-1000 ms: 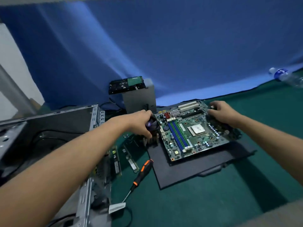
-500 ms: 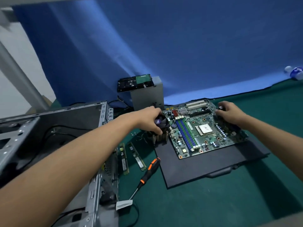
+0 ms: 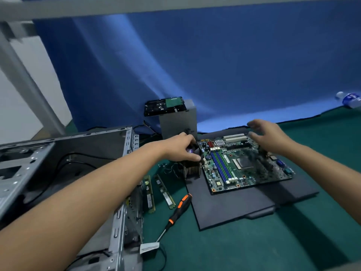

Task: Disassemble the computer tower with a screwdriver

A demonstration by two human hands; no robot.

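Blue backdrop cloth [image 3: 224, 65] behind green tabletop [image 3: 254, 247]; grey frame beam [image 3: 175, 6] overhead.

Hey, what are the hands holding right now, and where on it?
The left hand grips the cooling fan by its top. The right hand is open and holds nothing.

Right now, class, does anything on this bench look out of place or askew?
Yes: a hard drive perches on the grey box, overhanging its left edge, and a plastic bottle lies on its side at the far right.

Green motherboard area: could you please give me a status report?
Left hand grips black finned cooler beside green motherboard. Right hand open above it. Orange-black screwdriver idle.
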